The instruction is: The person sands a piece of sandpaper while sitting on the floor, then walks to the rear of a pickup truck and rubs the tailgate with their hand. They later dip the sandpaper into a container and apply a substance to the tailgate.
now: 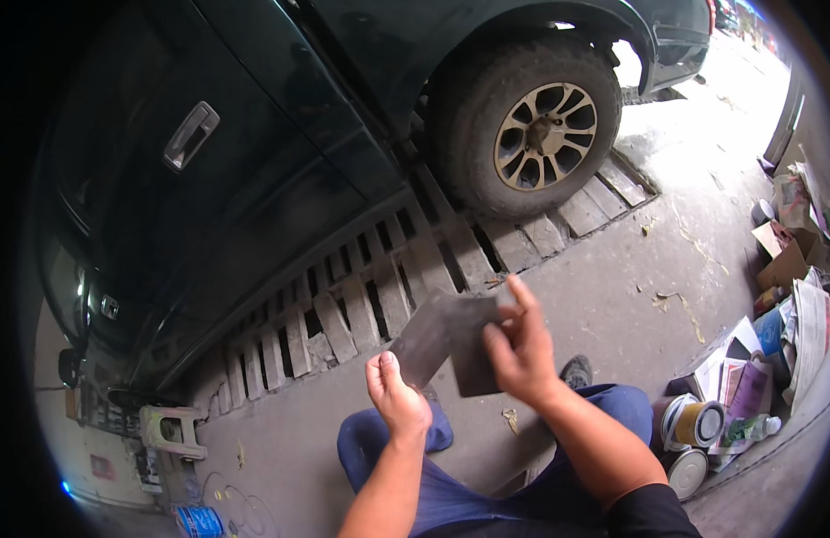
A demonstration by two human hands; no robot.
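A dark grey sheet, which looks like sandpaper (425, 342), is held out in front of my knees, bent along a crease into two flaps. My left hand (400, 394) pinches its lower left edge, thumb on top. At the right flap, my right hand (526, 351) is closed on the edge, with the thumb side against the sheet and the index finger stretched past it. Slight motion blur softens the right fingers and the sheet. The fingers beneath the sheet are hidden.
A dark vehicle door (208, 206) and a rear wheel (531, 130) stand ahead, over a slatted floor grate (343, 314). Paint cans (697, 423), papers and boxes (782, 260) crowd the right wall. At left are a small stool (171, 430) and a blue can (198, 520).
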